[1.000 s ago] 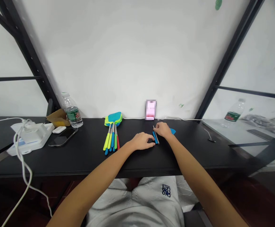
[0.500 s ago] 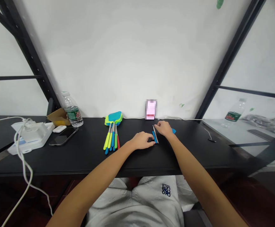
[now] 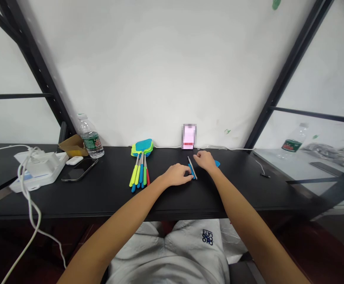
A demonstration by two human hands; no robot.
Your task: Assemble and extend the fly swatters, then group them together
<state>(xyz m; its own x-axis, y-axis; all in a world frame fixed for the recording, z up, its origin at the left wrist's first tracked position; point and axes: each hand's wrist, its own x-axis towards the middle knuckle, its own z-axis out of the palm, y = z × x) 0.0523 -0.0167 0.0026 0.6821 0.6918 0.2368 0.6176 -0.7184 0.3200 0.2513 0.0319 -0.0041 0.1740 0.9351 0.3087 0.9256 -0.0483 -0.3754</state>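
Observation:
Between my hands, a blue fly swatter handle (image 3: 191, 170) and a thin silver metal rod (image 3: 192, 167) lie side by side on the black table. My left hand (image 3: 177, 174) rests left of them, thumb and forefinger apart, fingertips against the lower part of the blue handle. Beyond the rod's upper end, to its right, is my right hand (image 3: 205, 159), fingers bent downward and loosely apart, with nothing visible in them. A blue swatter head (image 3: 217, 163) peeks out from behind my right wrist, mostly hidden. Left of my left hand lies a stack of fly swatters (image 3: 144, 145) with yellow, blue, green and red handles.
A phone (image 3: 188, 137) leans against the white wall at the back. On the left are a water bottle (image 3: 90, 138), a cardboard box (image 3: 73, 146), another phone (image 3: 80, 170), a white earphone case (image 3: 74, 160) and a white power strip (image 3: 40, 171) with cables. A short cable (image 3: 264, 175) lies at right.
The rod's upper end has shifted left, away from my right fingertips, and the rod now lies closer against the blue handle. My left hand has hardly moved.

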